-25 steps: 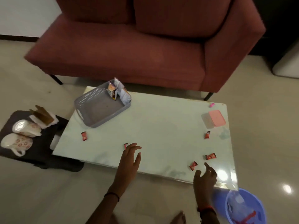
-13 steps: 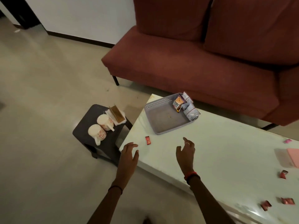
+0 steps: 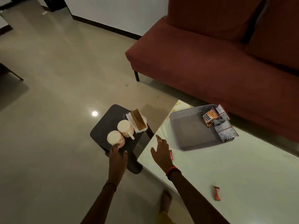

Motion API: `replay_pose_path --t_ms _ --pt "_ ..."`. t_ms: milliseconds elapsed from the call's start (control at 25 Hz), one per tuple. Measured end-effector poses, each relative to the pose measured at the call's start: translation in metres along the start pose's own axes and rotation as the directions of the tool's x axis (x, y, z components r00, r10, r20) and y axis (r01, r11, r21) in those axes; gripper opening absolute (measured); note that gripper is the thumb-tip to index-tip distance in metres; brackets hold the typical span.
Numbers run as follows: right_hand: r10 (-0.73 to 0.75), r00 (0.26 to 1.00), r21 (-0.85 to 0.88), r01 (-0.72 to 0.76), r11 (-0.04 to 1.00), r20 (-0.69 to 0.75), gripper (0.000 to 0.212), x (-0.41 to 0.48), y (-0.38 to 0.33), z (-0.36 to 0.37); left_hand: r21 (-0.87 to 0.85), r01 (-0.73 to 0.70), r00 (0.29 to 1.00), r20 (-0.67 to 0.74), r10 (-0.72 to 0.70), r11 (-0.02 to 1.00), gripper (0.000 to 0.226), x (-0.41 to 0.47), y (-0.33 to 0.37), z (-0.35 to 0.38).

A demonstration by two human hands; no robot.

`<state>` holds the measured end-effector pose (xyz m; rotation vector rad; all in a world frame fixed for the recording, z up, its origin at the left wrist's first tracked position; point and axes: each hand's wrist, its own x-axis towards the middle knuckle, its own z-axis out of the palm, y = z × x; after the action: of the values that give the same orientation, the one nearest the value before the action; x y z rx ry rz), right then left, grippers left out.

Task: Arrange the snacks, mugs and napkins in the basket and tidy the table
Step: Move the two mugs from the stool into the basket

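Observation:
Two white mugs with red flower prints lie on a dark stool (image 3: 103, 126). My left hand (image 3: 117, 156) touches the nearer mug (image 3: 115, 138) at its lower edge, fingers spread, not closed around it. The second mug (image 3: 125, 128) sits just behind. A wooden holder with white napkins (image 3: 137, 121) stands on the stool's far corner. My right hand (image 3: 161, 151) hovers open over the white table's left edge. The grey basket (image 3: 192, 133) on the table (image 3: 242, 167) holds snack packets (image 3: 216, 120) in its far right corner. A small red candy (image 3: 171, 155) lies partly behind my right hand.
A red sofa (image 3: 210, 62) stands behind the table. Another red candy wrapper (image 3: 216, 193) lies on the table near its front edge. The shiny tiled floor (image 3: 56, 94) spreads to the left. My bare foot (image 3: 165, 201) shows below the table edge.
The view has swung left and closer to the stool. My left hand has moved from the table edge to the nearer mug. My right hand has shifted left toward the table's corner.

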<state>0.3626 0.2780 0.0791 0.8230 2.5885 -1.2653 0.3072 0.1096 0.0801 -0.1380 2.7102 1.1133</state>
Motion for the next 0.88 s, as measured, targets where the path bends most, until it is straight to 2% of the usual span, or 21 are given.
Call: replay_pose_path --t_ms 80,200,360,520,680,880 --pt "0.003 0.998 -0.057 0.001 0.998 0.059 0.057 0.014 -0.005 0.008 0.051 0.042 0.999 0.005 -0.043 0.998 0.051 0.014 -0.007 -0.002" --pt "0.023 0.989 0.000 -0.023 1.000 0.146 0.059 0.047 -0.013 0.021 0.086 0.108 0.994 -0.006 -0.108 0.990 0.062 0.042 -0.020 0.000" --pt "-0.003 0.985 0.016 0.001 1.000 0.171 0.055 0.089 -0.029 0.043 0.207 0.106 0.993 0.029 -0.114 0.973 0.083 0.086 -0.036 0.006" --pt "-0.069 0.971 -0.002 0.071 0.997 0.227 0.052 0.128 -0.041 0.069 0.213 0.145 0.982 0.090 -0.167 0.966 0.102 0.123 -0.046 0.024" --pt "-0.144 0.946 -0.056 0.167 0.984 0.290 0.070 0.163 -0.055 0.094 0.190 0.154 0.968 0.166 -0.186 0.970 0.109 0.156 -0.059 0.037" --pt "-0.093 0.917 -0.199 0.182 0.963 0.387 0.086 0.189 -0.067 0.120 0.155 0.203 0.949 0.214 -0.234 0.967 0.110 0.175 -0.075 0.036"
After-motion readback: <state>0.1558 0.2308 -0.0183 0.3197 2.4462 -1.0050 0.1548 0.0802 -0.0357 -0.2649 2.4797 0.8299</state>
